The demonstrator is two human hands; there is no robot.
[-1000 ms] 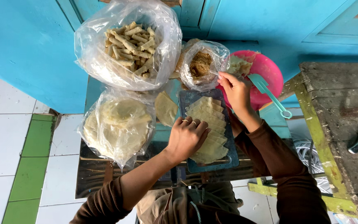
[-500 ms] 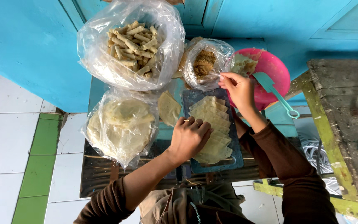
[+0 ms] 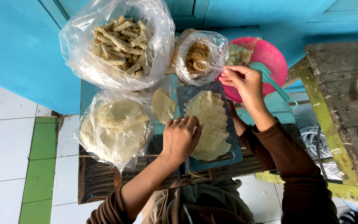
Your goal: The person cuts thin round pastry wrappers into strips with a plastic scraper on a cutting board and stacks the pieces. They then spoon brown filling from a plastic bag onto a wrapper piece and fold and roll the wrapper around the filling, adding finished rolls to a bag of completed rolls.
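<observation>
Left hand point(image 3: 180, 139) lies flat, fingers spread, pressing the row of thin wrappers point(image 3: 209, 124) on the dark blue tray point(image 3: 236, 152) at the surface's near edge. Right hand point(image 3: 242, 81), fingers pinched on a spoon point(image 3: 206, 66), reaches into the bag of brown filling point(image 3: 198, 56) at the far edge. Bag of rolled pieces point(image 3: 119, 39) occupies the far left corner; pink bowl point(image 3: 270, 56) sits at the far right.
</observation>
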